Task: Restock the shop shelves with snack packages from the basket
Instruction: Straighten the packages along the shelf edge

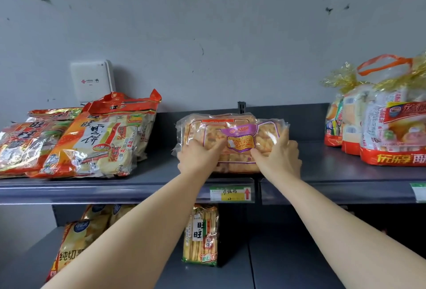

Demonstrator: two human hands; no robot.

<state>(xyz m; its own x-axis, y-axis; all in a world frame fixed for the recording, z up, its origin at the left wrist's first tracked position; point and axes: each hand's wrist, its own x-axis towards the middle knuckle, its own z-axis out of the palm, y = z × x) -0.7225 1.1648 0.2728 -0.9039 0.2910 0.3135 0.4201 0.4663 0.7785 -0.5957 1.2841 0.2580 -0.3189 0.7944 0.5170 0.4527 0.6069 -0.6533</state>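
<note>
Left grip point(198, 155) lies on the left half of a snack pack point(239, 141), fingers spread fairly straight over the clear wrapper and the thumb pointing toward the purple label. Right grip point(279, 157) holds the pack's right end, with the thumb on the front beside the label and the fingers reaching up around the edge. Both bare forearms stretch up from the bottom of the view.

The snack pack sits on the upper shelf point(138, 180), near the middle and close to the front edge, its label facing outward. A second pack point(219, 118) of the same kind lies just behind it, touching it. A green and yellow price tag point(230, 193) with a red arrow is fixed to the shelf's front strip, right below the held pack.

On the left of the same shelf, red and orange cracker bags point(99, 141) lean in an overlapping pile, and a white box point(92, 80) is mounted on the grey wall point(230, 35) behind them. On the right, well apart from the snack pack, stand gift bags point(389, 127) with gold ribbon and an orange handle.

On the lower shelf point(288, 265), a tall packet of cracker sticks point(200, 235) stands upright under the price tag. A yellow chip bag point(76, 247) stands to the left, partly hidden by the left forearm.
</note>
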